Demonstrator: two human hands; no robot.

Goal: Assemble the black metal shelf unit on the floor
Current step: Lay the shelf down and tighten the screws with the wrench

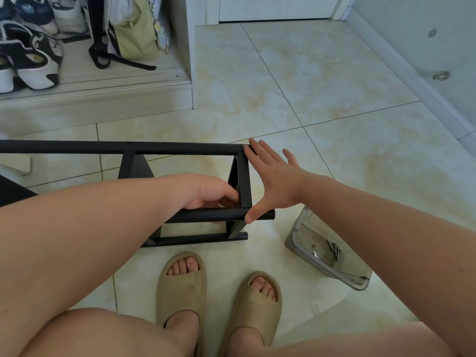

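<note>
Frame: black metal tube shelf frame [77, 147], on the floor [334, 150], centre-left.
Left hand [206, 191]: fingers curled round its near rail.
Right hand [273, 181]: fingers spread apart, bracing its end.
Handling: likely rigid, light and slick; grip near the joints.

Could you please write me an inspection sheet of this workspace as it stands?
Surface: pale tiled floor.
Job's things: black shelf frame lying on the floor; clear tray holding screws to its right.
Clutter: pale object at the left edge, not identifiable.
Grippers: left hand grips the frame at its near tube; right hand open, spanning the frame's end.
Cables: nothing seen.
Surroundings: cabinet with shoes and a bag; the person's slippers.
</note>
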